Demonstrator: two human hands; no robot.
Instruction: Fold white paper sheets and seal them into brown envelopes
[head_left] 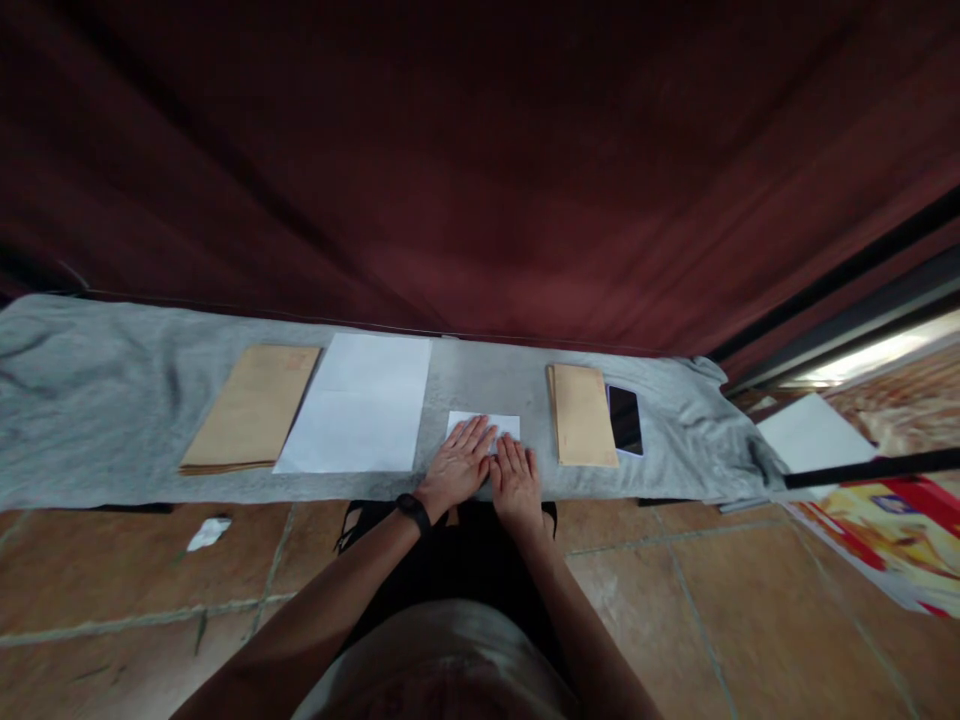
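Note:
Both palms rest flat, side by side, on a small white piece of paper that seems to be folded. My left hand, with a dark band on its wrist, covers the paper's left part, fingers stretched out. My right hand lies over its right part, fingers extended and close together. Between them they hide most of the paper's near side. To the left lie large white sheets and, beyond those, a stack of brown envelopes. On the right is a smaller stack of brown envelopes.
A grey cloth covers the narrow table. Beside the right envelopes lies a phone. A dark red curtain hangs behind the table. A printed box and a white sheet sit at far right; a white scrap is on the tiled floor.

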